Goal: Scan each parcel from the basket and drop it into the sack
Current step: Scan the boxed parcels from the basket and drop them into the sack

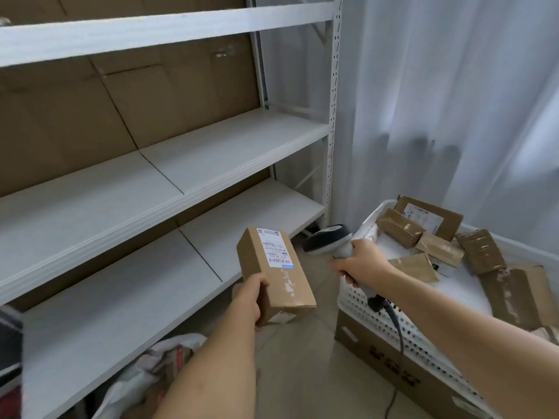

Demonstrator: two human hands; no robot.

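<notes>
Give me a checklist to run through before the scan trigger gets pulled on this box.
1. Parcel held firmly: ok. The left hand grips the near end of the brown cardboard box.
2. Label exposed: ok. The white shipping label faces up, clear of the fingers.
3. Scanner in hand: ok. The right hand grips the handle of the white and black barcode scanner.
4. Scanner aimed at the label: cannot tell. Its head points left towards the box; no beam shows.
5. Sack ready: cannot tell. The crumpled white plastic sack lies low on the left; its mouth is unclear.
6. More parcels waiting: ok. The white perforated plastic basket holds several.
</notes>
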